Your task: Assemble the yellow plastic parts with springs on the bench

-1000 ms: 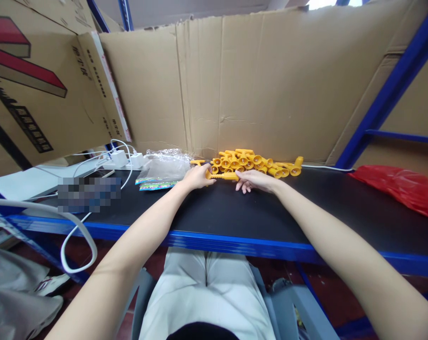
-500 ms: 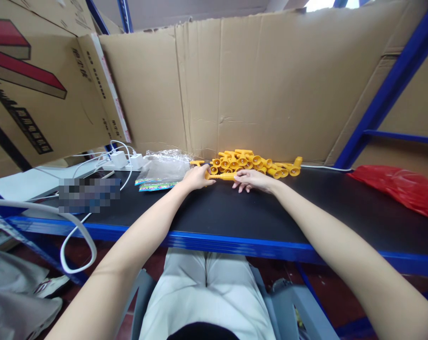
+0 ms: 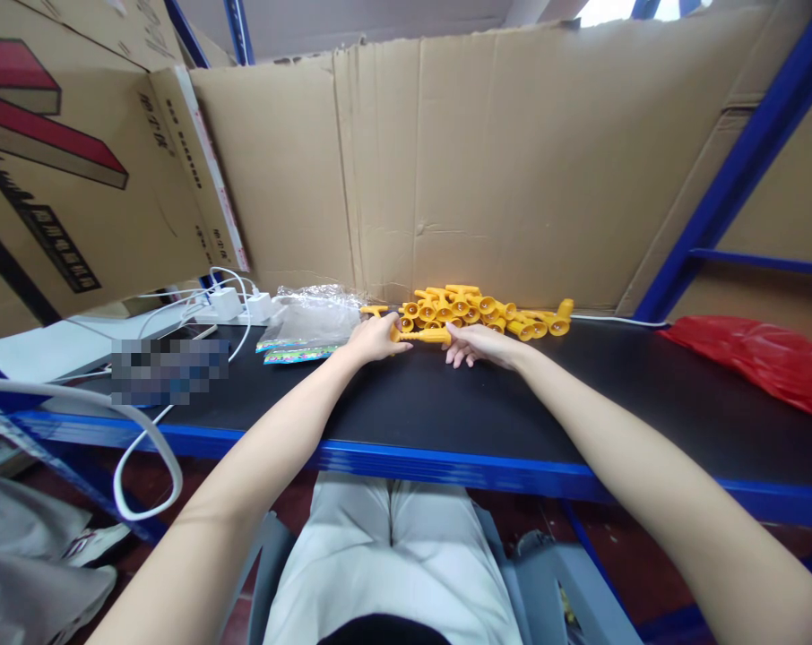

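A yellow plastic piece (image 3: 427, 336) with a ridged shaft lies level between my two hands, just above the black tabletop. My left hand (image 3: 374, 337) is closed around its left end, hiding most of the handle there. At the right end, the thumb and forefinger of my right hand (image 3: 477, 342) pinch the piece, while the other fingers curl loosely below. Right behind my hands is a pile of similar yellow pieces (image 3: 454, 309), several showing T-shaped handles and open cup-like ends. Clear plastic bags (image 3: 315, 318) with colourful printed edges lie beside my left hand.
White chargers on a power strip (image 3: 245, 307) and their cables sit at left. A red plastic bag (image 3: 748, 354) is at right. A cardboard wall (image 3: 513, 170) stands behind; the blue table edge (image 3: 446, 468) runs in front. Another person's legs (image 3: 30, 546) show at lower left.
My right hand has shifted very slightly to the right at the end of the yellow piece. My left hand keeps its hold in nearly the same place.
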Tool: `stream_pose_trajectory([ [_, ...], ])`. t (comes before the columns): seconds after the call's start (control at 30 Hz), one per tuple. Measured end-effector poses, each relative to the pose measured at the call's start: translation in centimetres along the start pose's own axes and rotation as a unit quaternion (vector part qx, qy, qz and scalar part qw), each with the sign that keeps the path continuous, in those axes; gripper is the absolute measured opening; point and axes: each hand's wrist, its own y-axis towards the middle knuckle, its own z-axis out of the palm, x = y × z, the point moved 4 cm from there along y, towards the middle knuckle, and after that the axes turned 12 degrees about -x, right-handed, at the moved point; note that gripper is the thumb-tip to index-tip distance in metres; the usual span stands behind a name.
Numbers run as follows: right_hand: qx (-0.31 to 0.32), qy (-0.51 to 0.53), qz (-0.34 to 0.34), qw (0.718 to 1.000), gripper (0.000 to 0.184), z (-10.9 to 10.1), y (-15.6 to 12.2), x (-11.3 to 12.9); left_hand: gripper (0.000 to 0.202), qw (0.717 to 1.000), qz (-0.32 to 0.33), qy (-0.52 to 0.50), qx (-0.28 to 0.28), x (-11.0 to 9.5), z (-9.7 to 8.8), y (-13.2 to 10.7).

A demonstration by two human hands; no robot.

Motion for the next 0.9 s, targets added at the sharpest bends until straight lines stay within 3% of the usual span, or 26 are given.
stream_pose_trajectory([
  [0.57, -0.018, 0.038, 0.041, 0.998, 0.048, 0.0, -0.5, 0.3, 0.049, 1.000, 0.001, -0.015, 0.001, -0.1, -0.2, 0.0],
  [0.73, -0.039, 0.157, 0.094, 0.982, 0.036, 0.6, -1.0, 0.9, 0.054, 1.000, 0.016, -0.023, -0.012, -0.2, -0.3, -0.1],
  [0.9, -0.130, 0.275, 0.086, 0.949, 0.022, 0.3, -1.0, 1.8, 0.066, 0.995, 0.041, -0.090, -0.032, -1.1, -0.8, -0.3],
])
